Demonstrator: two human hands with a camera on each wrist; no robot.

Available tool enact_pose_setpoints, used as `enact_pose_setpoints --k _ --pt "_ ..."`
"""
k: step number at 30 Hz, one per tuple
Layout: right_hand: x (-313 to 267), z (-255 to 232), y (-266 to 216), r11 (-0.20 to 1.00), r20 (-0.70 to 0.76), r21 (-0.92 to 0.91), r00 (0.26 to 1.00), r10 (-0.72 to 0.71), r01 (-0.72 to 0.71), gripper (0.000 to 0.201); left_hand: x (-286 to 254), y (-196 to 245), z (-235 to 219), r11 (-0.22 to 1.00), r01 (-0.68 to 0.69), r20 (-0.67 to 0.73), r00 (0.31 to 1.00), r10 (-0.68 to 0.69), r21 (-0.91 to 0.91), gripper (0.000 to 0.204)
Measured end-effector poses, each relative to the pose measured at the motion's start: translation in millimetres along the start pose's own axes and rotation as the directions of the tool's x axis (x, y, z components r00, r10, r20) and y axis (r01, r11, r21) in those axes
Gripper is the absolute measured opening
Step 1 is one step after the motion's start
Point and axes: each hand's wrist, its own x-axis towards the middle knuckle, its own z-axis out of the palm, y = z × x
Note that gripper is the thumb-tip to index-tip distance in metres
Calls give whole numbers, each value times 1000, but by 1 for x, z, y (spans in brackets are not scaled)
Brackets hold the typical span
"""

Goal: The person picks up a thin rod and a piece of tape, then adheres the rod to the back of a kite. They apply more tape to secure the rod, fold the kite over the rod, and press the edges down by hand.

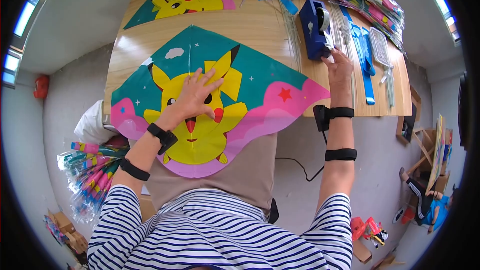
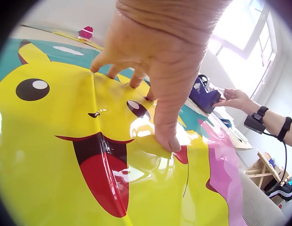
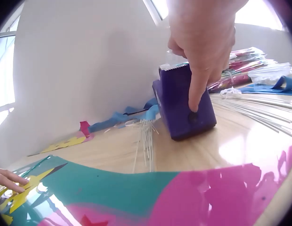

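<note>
The patterned sheet (image 1: 270, 72) is spread beneath the left hand's (image 1: 194, 95) open, empty grip; right of it, the right hand's (image 1: 340, 68) closed grip pinches tape (image 3: 171, 58) not yet off its dispenser (image 1: 312, 44).

My left hand (image 1: 192, 97) hides part of the kite (image 1: 200, 147). Toward the table's (image 1: 255, 27) far edge, the head view apparently crops another kite (image 1: 200, 1).

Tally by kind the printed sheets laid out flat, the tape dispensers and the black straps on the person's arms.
Flat printed sheets: 2, the near sheet and the far sheet
Tape dispenser: 1
Black arm straps: 4, two on each arm
Total: 7
</note>
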Motion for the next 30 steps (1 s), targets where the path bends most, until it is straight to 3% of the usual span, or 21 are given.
enact_pose_setpoints --k 3,6,7,9,12,15,21,30 --pt "-4 -6 14 995 -89 -98 996 -2 -6 21 1 1 -1 1000 -3 -4 1000 3 -1 110" --pt "-37 2 16 997 -52 41 996 -66 68 19 0 -1 -1 1000 -6 -11 1000 6 -6 109" --pt "-39 -5 19 977 -124 213 991 58 -31 19 0 -1 0 1000 -11 -16 1000 11 -9 109" --pt "-39 -24 30 820 -196 546 924 328 -175 19 -1 -1 0 1000 -11 -19 1000 11 -13 109" --pt "-52 -19 20 895 -164 384 937 310 -228 22 1 -3 2 1000 -9 -38 999 9 8 110" --pt "-49 3 -1 886 -97 391 947 308 -248 19 0 -2 4 1000 -9 -21 1000 9 0 111" --pt "-27 13 17 916 -202 329 931 304 -228 9 -2 0 -1 1000 3 -18 1000 -3 -9 110" --pt "-28 34 17 986 -437 -30 890 134 -163 8 -2 -1 -5 1000 4 -2 1000 -4 -21 108"
